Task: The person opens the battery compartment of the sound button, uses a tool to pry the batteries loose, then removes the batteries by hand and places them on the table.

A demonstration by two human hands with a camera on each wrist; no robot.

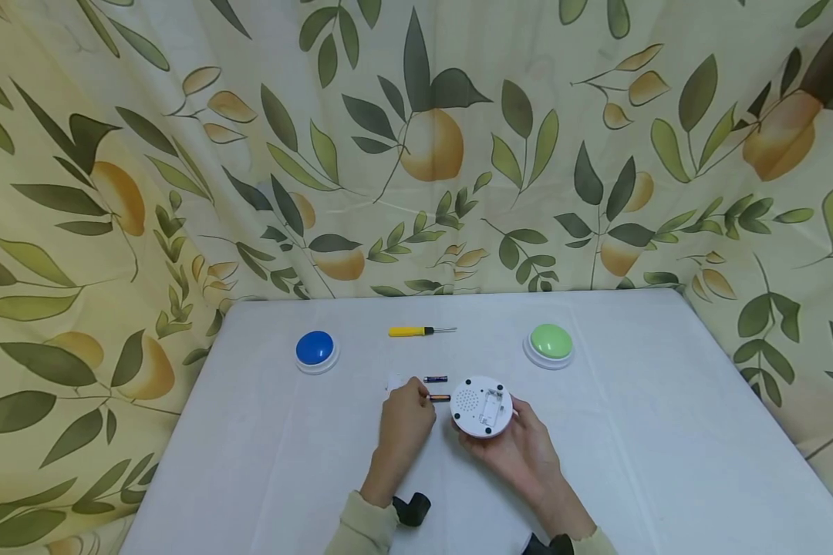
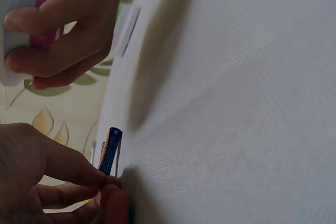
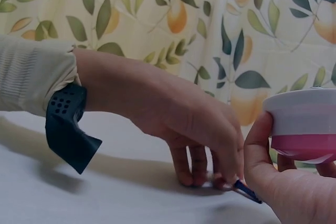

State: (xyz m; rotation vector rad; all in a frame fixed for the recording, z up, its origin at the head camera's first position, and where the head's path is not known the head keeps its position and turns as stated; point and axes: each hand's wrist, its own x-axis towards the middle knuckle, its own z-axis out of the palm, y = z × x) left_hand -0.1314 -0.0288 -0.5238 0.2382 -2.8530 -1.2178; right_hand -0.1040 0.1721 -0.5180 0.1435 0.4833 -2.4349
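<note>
My left hand (image 1: 406,416) pinches one end of a dark AAA-type battery (image 1: 440,398) close over the tabletop; its free end points right. In the left wrist view, thumb and fingertips meet on that battery (image 2: 110,151). A second battery (image 1: 435,379) lies just beyond it. My right hand (image 1: 521,455) grips a round push button (image 1: 468,420) by its rim, underside up. Its white base has speaker holes, dark feet and an uncovered battery compartment (image 1: 491,407) with no battery seen in it. From the right wrist view, the button's pink dome (image 3: 304,146) faces down.
A blue button (image 1: 315,348) stands at the back left and a green one (image 1: 551,341) at the back right. Between them lies a yellow-handled screwdriver (image 1: 409,331). A small pale piece (image 1: 392,381) lies beside the left hand. A patterned curtain (image 1: 430,231) hangs behind the white-covered table (image 1: 250,462).
</note>
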